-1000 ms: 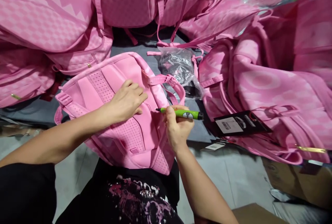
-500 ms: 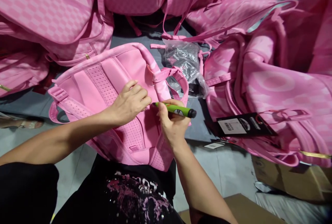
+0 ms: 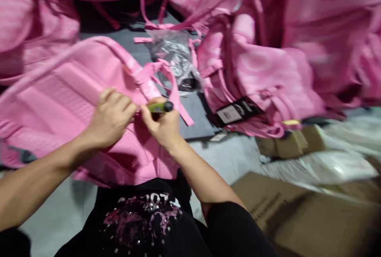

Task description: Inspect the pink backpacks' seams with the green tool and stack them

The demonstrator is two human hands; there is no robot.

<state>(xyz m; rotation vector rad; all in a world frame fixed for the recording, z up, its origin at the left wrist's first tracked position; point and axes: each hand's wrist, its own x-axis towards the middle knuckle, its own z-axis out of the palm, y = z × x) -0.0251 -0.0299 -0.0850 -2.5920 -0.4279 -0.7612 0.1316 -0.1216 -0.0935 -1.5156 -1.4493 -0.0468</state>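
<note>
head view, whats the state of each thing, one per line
pink backpack: lying back panel up, pressed by left hand
green marker pen: gripped in right hand, tip end hidden by the hands
clear plastic bag: crumpled, lying flat
black hang tag: lying face up
brown cardboard box: blurred

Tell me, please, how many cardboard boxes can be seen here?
2: a large cardboard box lies at the lower right, and a small cardboard box sits under the pink bags' edge. Blur may hide others.

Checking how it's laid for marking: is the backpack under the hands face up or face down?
Face down: the backpack shows its padded mesh back panel and shoulder straps upward.
</note>
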